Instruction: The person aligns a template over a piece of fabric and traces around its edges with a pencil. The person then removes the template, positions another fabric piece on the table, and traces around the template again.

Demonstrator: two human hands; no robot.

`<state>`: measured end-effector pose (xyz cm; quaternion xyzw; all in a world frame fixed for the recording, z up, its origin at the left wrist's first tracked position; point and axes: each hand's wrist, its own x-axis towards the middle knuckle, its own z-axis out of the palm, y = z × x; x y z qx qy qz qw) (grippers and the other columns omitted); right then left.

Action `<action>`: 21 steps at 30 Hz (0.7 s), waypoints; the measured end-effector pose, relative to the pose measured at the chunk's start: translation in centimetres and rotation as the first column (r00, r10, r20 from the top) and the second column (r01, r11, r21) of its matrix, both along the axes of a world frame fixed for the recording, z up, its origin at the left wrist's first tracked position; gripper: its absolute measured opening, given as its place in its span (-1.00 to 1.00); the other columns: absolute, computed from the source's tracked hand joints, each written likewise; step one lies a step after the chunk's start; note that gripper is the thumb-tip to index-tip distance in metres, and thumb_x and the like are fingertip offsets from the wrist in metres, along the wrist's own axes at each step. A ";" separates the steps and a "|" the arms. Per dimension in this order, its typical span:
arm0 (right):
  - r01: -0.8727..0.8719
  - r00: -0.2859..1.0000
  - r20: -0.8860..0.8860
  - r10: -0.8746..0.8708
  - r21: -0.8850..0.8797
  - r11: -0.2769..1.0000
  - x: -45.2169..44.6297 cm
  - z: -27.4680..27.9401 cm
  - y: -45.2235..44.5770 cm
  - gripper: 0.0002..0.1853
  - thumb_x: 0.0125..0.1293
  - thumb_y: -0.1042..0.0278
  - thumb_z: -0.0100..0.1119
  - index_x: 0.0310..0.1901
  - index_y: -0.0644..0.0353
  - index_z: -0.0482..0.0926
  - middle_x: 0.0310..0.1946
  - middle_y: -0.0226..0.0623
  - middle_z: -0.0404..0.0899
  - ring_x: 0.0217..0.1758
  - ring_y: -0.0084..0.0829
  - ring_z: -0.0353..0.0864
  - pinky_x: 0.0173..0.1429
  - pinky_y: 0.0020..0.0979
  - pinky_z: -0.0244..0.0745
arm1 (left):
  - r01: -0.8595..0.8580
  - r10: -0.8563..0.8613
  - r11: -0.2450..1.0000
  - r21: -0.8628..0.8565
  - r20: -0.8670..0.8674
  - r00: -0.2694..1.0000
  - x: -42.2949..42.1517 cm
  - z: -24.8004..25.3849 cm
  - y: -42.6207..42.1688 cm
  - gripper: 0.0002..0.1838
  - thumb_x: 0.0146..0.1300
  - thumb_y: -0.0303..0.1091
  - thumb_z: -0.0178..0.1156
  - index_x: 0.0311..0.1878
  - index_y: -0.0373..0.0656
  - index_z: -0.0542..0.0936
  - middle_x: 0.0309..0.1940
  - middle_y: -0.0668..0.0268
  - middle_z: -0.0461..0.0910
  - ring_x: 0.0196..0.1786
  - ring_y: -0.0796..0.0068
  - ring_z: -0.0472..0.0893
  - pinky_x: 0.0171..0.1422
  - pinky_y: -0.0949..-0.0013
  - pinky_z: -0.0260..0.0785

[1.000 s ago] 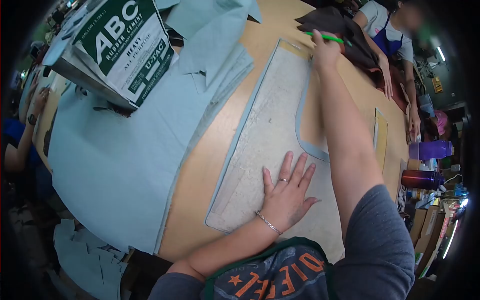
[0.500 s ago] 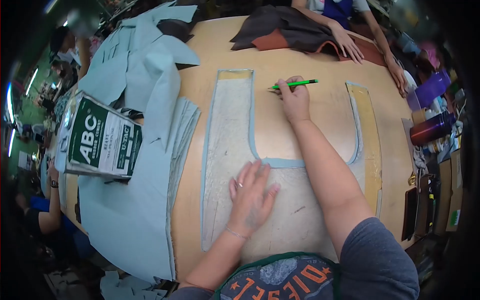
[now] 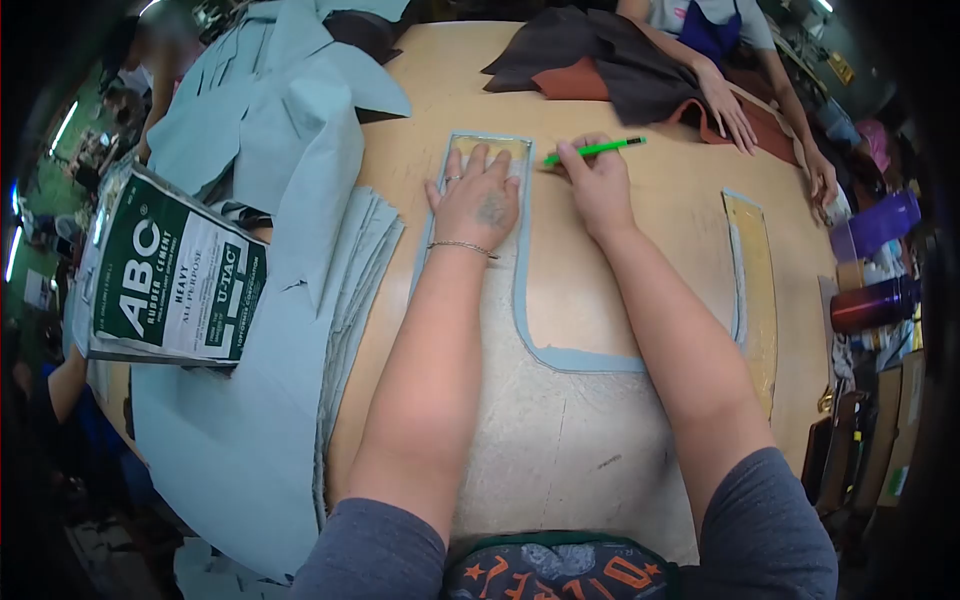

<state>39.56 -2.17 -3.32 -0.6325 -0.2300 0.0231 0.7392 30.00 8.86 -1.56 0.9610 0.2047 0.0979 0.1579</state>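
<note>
My left hand (image 3: pixel 477 200) lies flat with its fingers apart on the upper end of the left arm of a pale U-shaped pattern board (image 3: pixel 560 420). Blue material (image 3: pixel 575 358) shows as a thin border along the board's edges. Just right of that arm, my right hand (image 3: pixel 597 178) is closed round a green pencil (image 3: pixel 600 148), its tip pointing left, close to the board's edge. The board's right arm has a yellowish strip (image 3: pixel 760 290) along it. My right forearm hides part of the board.
Stacked light-blue sheets (image 3: pixel 230 430) cover the left side, with a rubber cement can (image 3: pixel 180 270) on them. Dark and rust-brown leather (image 3: pixel 590 65) lies at the back beside another person's hands (image 3: pixel 728 108). Purple and dark red bottles (image 3: pixel 870 305) stand at the right.
My left hand has moved from the middle of the board up to its left arm's top end. The view has turned and shifted. My right hand still holds the pencil.
</note>
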 end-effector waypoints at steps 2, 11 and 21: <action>-0.067 0.995 0.074 0.069 -0.033 0.997 2.3 0.8 2.8 -0.80 0.12 0.34 0.15 -0.40 0.30 0.40 -0.51 -0.25 0.52 -0.43 -0.53 0.48 -0.31 -0.49 0.40 | 0.013 -0.014 1.000 0.011 0.010 1.000 0.3 0.2 0.1 -0.55 0.24 -0.11 -0.16 0.20 0.12 0.27 0.28 0.35 0.09 0.36 0.19 -0.03 0.25 -0.28 -0.18; -0.133 0.964 0.169 0.204 -0.354 0.926 6.5 -0.5 10.7 -0.74 0.07 0.27 0.21 -0.36 0.31 0.46 -0.47 -0.22 0.51 -0.37 -0.41 0.52 -0.24 -0.43 0.44 | 0.009 -0.008 1.000 -0.028 0.035 0.999 0.3 -0.1 0.2 -0.56 0.25 -0.10 -0.18 0.20 0.12 0.27 0.29 0.36 0.07 0.36 0.17 -0.04 0.25 -0.28 -0.20; -0.159 0.965 0.141 0.221 -0.355 0.921 5.8 1.2 5.4 -0.81 0.12 0.35 0.15 -0.37 0.29 0.40 -0.48 -0.33 0.48 -0.38 -0.53 0.48 -0.24 -0.50 0.39 | 0.002 -0.001 1.000 -0.019 0.034 0.999 0.3 -0.2 0.2 -0.56 0.25 -0.11 -0.17 0.20 0.11 0.28 0.30 0.37 0.07 0.36 0.16 -0.04 0.27 -0.28 -0.24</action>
